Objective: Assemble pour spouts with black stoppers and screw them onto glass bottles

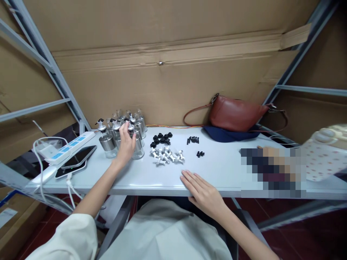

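My left hand (126, 145) is at the group of glass bottles on the left of the table, its fingers closed about the white-and-black spout top of one glass bottle (138, 148). Part of that top is hidden by the fingers. Beside it, a glass bottle with a metal band (107, 143) stands upright and carries a similar spout top (101, 125). My right hand (203, 192) lies flat at the table's front edge, fingers stretched out, holding nothing. Between the hands are a pile of white spout pieces (167, 156) and, behind it, black round caps (161, 138).
Small black tubes (193, 140) and tiny black pieces (200, 154) lie right of centre. A brown bag (238, 112) rests on dark blue cloth (230, 135) at the back right. A power strip (71, 147) and phone (79, 156) with cables occupy the left end. Cardboard (168, 90) lines the back.
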### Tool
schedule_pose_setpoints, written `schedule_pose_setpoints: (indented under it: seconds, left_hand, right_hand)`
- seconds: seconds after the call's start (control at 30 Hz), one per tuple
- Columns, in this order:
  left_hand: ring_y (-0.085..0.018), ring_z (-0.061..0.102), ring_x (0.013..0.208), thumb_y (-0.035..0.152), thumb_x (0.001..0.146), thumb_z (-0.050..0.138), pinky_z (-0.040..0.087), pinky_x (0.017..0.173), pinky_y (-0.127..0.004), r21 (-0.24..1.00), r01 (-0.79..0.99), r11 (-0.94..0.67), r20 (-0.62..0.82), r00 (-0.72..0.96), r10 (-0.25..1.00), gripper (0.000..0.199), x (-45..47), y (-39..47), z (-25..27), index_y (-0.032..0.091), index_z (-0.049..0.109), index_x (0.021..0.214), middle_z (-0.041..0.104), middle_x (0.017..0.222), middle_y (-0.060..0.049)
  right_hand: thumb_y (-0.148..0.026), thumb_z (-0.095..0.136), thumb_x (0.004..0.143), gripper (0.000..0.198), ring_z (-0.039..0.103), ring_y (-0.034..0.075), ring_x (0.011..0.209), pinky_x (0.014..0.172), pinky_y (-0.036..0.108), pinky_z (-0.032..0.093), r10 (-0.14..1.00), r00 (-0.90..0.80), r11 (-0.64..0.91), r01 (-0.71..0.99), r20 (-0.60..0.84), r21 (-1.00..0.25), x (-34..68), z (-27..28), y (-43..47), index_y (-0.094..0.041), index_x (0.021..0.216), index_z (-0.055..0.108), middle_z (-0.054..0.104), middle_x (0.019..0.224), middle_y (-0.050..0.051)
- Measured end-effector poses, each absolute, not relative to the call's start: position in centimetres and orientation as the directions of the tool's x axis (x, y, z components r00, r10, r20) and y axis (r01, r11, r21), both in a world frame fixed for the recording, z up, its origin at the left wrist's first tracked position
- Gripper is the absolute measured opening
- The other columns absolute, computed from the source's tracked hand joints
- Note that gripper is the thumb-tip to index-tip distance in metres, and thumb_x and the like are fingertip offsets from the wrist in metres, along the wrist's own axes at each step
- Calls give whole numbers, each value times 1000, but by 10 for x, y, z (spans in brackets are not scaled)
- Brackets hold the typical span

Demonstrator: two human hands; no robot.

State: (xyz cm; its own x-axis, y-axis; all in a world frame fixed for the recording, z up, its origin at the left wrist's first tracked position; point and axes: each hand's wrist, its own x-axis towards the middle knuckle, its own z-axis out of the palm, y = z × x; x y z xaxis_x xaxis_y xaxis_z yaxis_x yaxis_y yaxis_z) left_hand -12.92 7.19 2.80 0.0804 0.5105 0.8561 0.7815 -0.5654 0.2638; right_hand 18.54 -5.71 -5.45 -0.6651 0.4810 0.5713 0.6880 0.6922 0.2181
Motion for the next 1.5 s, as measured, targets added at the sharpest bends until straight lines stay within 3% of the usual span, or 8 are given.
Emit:
schedule_pose_setpoints:
  seconds: [0.27, 0.4, 0.6, 0.93, 1.03, 1.2, 1.33, 1.5]
  left_hand:
    - [-24, 43, 118, 19, 87, 52, 38, 103, -43, 39, 729, -683, 939, 207, 274, 40, -107, 50, 47, 18, 39, 125, 44, 120, -13]
    - [-21, 52, 109, 12, 92, 37, 43, 94, -37, 38, 504, -863, 528, 723, 446, 31, -67, 51, 58, 19, 50, 119, 56, 115, -10]
    - [-24, 53, 112, 20, 93, 45, 41, 92, -35, 50, 519, -853, 49, 852, 522, 27, -8, 83, 53, 11, 56, 116, 61, 118, -14]
    - [-22, 62, 90, 18, 87, 55, 44, 78, -29, 170, 538, -825, 65, 830, 554, 14, 10, 92, 45, 9, 64, 92, 67, 98, -13]
    - [-17, 61, 85, 26, 90, 51, 44, 76, -27, 336, 516, -788, 214, 773, 597, 17, 10, 72, 50, 12, 60, 91, 66, 93, -9]
    - [-11, 57, 68, 41, 83, 59, 45, 65, -24, 925, 48, -377, 262, 638, 724, 28, 13, 19, 33, 14, 53, 78, 64, 84, -5]
    - [-6, 54, 60, 48, 75, 67, 45, 61, -25, 988, -68, -140, 152, 622, 768, 42, 13, 3, 8, 14, 43, 68, 61, 108, -10]
    - [-14, 58, 82, 44, 72, 72, 45, 78, -30, 984, -128, -123, 178, 705, 686, 38, 13, 9, -4, 14, 48, 75, 60, 92, -6]
  right_hand:
    - [1, 47, 70, 60, 52, 29, 123, 99, 42, 51, 485, -670, 675, 696, 561, 247, 185, -54, -57, -5, 129, 49, 53, 134, 18]
    - [0, 52, 71, 62, 50, 28, 126, 101, 40, 49, 494, -687, 672, 690, 533, 268, 188, -56, -56, -6, 132, 47, 51, 136, 17]
    - [-4, 57, 71, 66, 48, 26, 127, 103, 38, 46, 493, -698, 675, 684, 520, 277, 190, -60, -55, -6, 135, 43, 50, 138, 16]
    - [-4, 52, 75, 64, 48, 26, 127, 103, 39, 46, 488, -704, 683, 676, 516, 277, 189, -55, -56, -6, 137, 41, 51, 137, 15]
    - [-5, 52, 77, 62, 48, 25, 127, 104, 38, 45, 486, -698, 682, 679, 526, 271, 190, -55, -56, -7, 137, 41, 52, 137, 14]
    - [-7, 47, 81, 51, 53, 25, 123, 101, 38, 47, 451, -691, 670, 680, 566, 297, 190, -57, -54, -6, 132, 48, 57, 131, 15]
    - [-6, 47, 78, 51, 61, 24, 112, 96, 38, 51, 433, -671, 680, 682, 602, 270, 189, -59, -54, -8, 129, 52, 66, 119, 14]
    - [-5, 46, 73, 56, 61, 26, 110, 95, 39, 52, 453, -637, 677, 701, 624, 225, 187, -59, -55, -8, 128, 54, 67, 116, 14]
